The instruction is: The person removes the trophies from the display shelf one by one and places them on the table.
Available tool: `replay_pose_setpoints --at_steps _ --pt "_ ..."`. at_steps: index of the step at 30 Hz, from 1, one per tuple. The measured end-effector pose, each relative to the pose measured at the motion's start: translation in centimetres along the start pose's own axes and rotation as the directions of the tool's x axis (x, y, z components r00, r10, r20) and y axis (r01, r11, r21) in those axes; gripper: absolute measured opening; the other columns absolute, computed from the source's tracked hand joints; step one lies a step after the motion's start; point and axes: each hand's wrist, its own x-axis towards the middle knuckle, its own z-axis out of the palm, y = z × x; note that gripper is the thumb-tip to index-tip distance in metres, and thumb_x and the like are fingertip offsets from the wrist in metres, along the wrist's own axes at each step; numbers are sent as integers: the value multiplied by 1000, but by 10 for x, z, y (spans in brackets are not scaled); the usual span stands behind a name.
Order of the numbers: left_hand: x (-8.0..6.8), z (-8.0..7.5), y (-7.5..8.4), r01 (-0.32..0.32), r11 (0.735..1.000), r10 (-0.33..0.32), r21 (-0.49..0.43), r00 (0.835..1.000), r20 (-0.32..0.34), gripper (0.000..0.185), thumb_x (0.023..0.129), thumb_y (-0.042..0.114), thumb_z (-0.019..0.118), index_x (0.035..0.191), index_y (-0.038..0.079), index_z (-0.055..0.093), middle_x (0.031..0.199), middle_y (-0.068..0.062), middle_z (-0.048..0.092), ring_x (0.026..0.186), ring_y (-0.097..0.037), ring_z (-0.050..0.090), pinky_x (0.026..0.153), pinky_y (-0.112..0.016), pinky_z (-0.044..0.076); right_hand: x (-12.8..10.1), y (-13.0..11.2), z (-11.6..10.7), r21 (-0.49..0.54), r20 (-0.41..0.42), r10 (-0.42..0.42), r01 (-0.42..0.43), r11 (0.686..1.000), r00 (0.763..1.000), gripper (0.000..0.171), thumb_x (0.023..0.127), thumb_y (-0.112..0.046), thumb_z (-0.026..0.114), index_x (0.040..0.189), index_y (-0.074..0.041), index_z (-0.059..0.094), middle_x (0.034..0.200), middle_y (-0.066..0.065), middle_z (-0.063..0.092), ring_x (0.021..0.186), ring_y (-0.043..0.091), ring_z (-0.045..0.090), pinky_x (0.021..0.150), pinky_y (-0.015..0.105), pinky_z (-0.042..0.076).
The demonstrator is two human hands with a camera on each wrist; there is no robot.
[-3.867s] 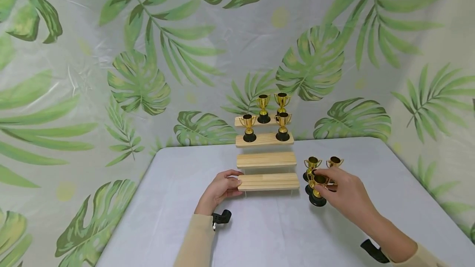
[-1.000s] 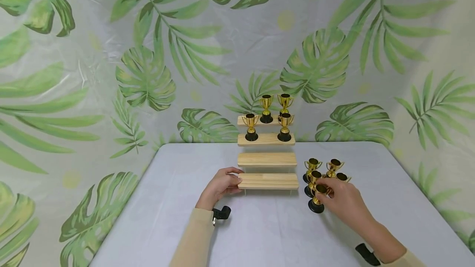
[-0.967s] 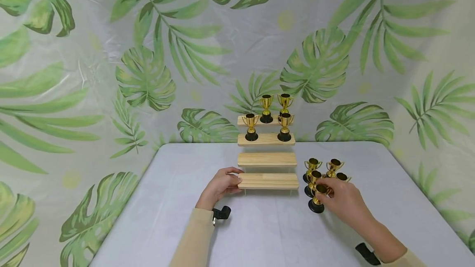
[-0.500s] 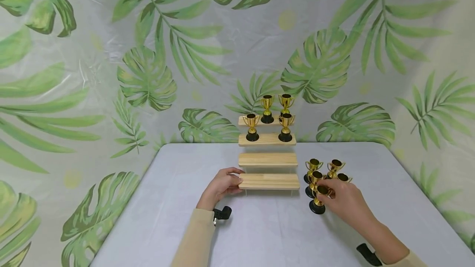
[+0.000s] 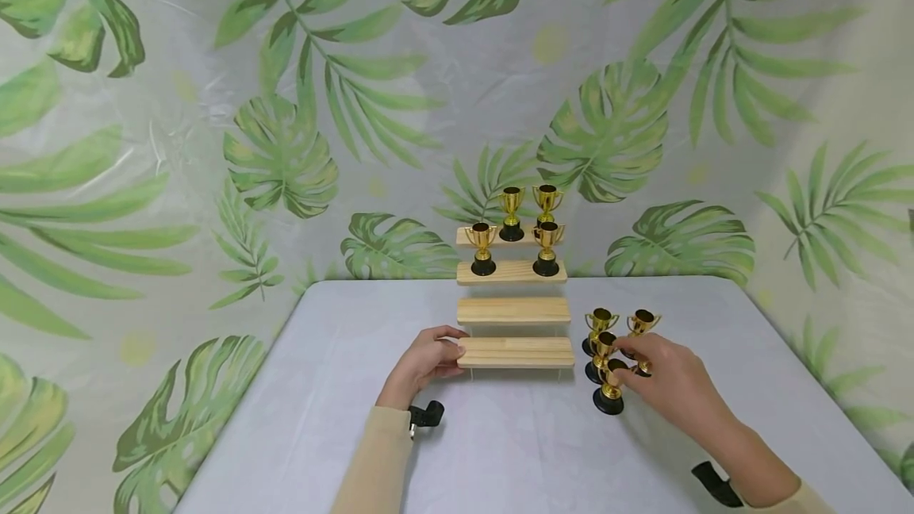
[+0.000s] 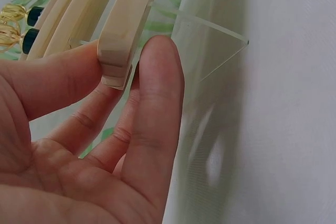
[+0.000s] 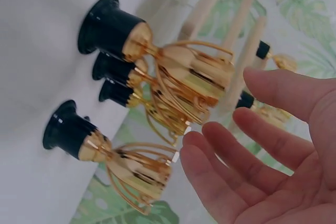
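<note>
Four gold trophies are already standing on the stepped wooden stand (image 5: 514, 308): two on its top step (image 5: 500, 235) and two on the step below (image 5: 511, 271). The two lower steps are still bare. Four more trophies (image 5: 607, 347) are waiting in a tight cluster on the tabletop (image 5: 500, 450) just to the right of the stand, so by my judgement the filling of the stand is about half done.

The left hand (image 5: 424, 361) is bracing the stand, its thumb (image 6: 58, 80) and fingers (image 6: 152, 108) pinching the left end of the lowest step (image 6: 128, 24). The right hand (image 5: 667, 379) is hovering at the cluster, to the right of the stand, with its fingers (image 7: 247, 145) loosely spread and holding nothing; they are sitting right beside the cups, and the nearest trophy (image 5: 609, 389) is touching or nearly touching a fingertip.

The clustered trophies are standing almost against each other, handles close to tangling, so lifting one could knock its neighbours. Behind the stand, a leaf-print backdrop (image 5: 286, 141) is hanging. A clear plastic support (image 6: 210, 45) is showing under the lowest step.
</note>
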Motion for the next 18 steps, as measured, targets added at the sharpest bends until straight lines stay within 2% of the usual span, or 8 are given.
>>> replay_pose_setpoints --at_steps 9,18 --pt "-1 1 1 5 1000 -4 24 1000 -19 35 89 1 68 124 -3 64 98 -18 68 77 -21 70 69 -36 61 11 -9 -16 1 -83 -66 66 998 994 39 83 -17 83 119 -7 71 110 14 70 89 31 69 65 47 57" --pt "0 0 1 4 1000 -3 18 1000 -24 36 88 0 69 123 -4 63 96 -17 68 75 -20 70 67 -34 61 29 -24 -28 7 -157 -102 105 994 982 38 85 -14 81 121 -8 71 107 10 71 88 27 67 66 45 56"
